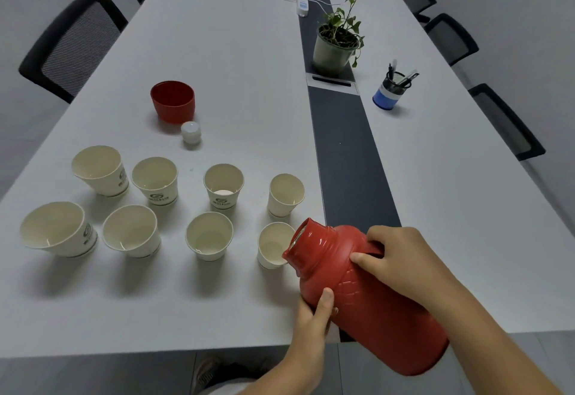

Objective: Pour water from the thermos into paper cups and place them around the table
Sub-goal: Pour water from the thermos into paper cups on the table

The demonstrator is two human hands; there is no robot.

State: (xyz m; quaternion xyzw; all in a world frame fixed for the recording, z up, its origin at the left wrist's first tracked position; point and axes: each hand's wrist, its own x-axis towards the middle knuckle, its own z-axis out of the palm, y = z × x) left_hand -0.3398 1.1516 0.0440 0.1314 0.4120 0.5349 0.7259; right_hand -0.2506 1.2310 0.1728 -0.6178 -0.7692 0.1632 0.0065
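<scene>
Both hands are wrapped around the red thermos (367, 295): right hand (401, 261) on the handle, left hand (314, 317) underneath for support, tilting its mouth over the lower-centre paper cup (273, 245).

Red thermos (367, 298) tilted, open mouth over nearest of eight paper cups (273, 245)

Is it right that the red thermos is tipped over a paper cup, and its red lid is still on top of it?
Not quite. The head view shows the thermos tipped toward a paper cup, held by the left hand and right hand, but its mouth is open. The red lid sits on the table, beside a small white stopper.
</scene>
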